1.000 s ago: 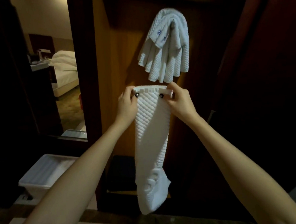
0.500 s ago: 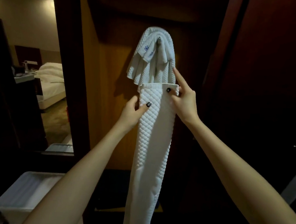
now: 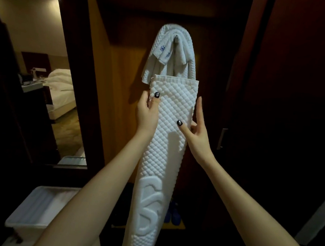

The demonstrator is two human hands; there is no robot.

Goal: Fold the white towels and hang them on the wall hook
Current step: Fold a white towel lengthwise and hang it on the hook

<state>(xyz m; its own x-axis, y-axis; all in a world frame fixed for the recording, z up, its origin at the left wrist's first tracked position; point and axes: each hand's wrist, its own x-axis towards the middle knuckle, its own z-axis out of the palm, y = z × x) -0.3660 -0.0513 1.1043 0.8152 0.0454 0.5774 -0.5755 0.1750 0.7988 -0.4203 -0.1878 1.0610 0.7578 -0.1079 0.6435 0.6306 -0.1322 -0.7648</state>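
A long, narrow folded white towel [image 3: 162,161] with a quilted diamond texture and a raised emblem hangs upright in front of the wooden wall. My left hand [image 3: 147,112] grips its left edge near the top, thumb on the front. My right hand [image 3: 196,129] pinches its right edge lower down, thumb on the front and fingers behind. Above, white towels [image 3: 172,54] with small blue emblems are draped over the metal wall hook [image 3: 176,39]. The held towel's top edge overlaps the bottom of those hung towels.
A white plastic bin [image 3: 36,210] stands on the floor at lower left. A mirror [image 3: 45,76] on the left reflects a bed. Dark wooden wardrobe doors [image 3: 283,112] with a metal handle [image 3: 222,138] fill the right side. Blue shoes [image 3: 172,214] lie behind the towel.
The towel has risen until its top reaches the hung towels. My right hand slid from the top right corner down the right edge, and my left hand moved up the left edge.
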